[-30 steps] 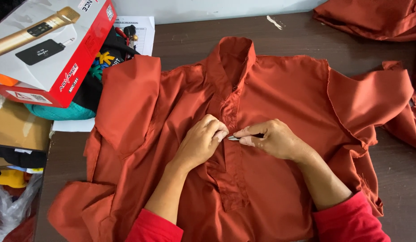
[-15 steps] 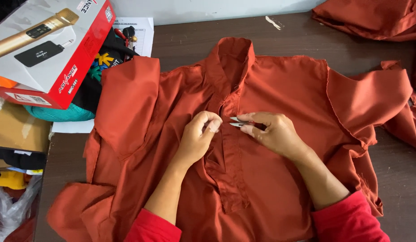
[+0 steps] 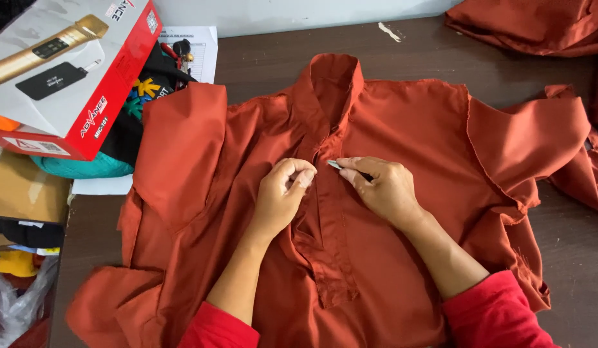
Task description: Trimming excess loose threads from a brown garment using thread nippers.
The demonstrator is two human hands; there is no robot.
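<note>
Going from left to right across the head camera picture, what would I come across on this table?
Red and white box → folded left sleeve of the rust-orange shirt → left hand → small metal tool → right hand → heap of orange cloth at the far right.

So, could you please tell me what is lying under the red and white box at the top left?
Under the red and white box a black item with a colourful print and something teal stick out. A printed sheet lies behind. The box covers the rest.

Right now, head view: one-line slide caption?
Left hand pinches the rust-orange shirt placket; right hand holds a small metal tool beside it.
</note>
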